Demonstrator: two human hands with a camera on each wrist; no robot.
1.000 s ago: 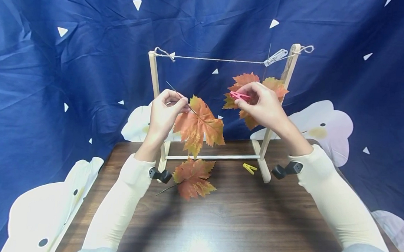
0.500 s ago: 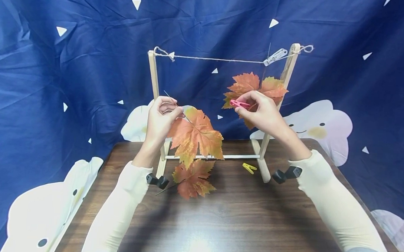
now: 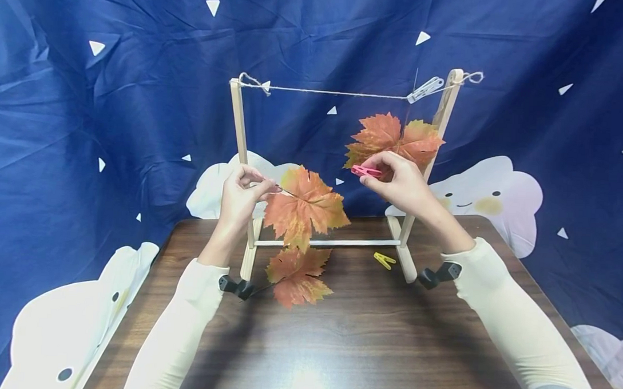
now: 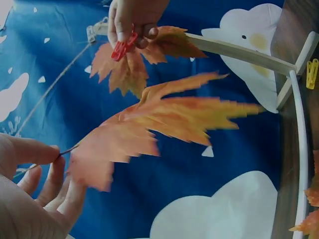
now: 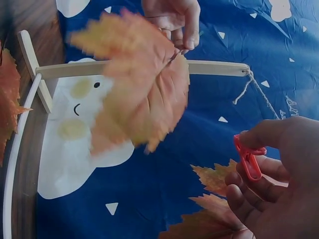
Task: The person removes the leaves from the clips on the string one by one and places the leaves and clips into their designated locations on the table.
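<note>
My left hand pinches the thin stem of an orange maple leaf, held in the air in front of the wooden drying frame. The same leaf fills the left wrist view, its stem between thumb and finger. My right hand pinches a red clothespin just below a second orange leaf that hangs from the string by a white clothespin. The red clothespin shows between thumb and fingers in the right wrist view.
A third orange leaf lies on the dark wooden table by the frame's lower bar. A yellow clothespin lies near the frame's right foot. A blue cloth with white triangles and clouds hangs behind.
Both hands have come down. The left hand lowered its leaf toward the frame's lower bar; the right hand dropped with the red clothespin below the hanging leaf.
</note>
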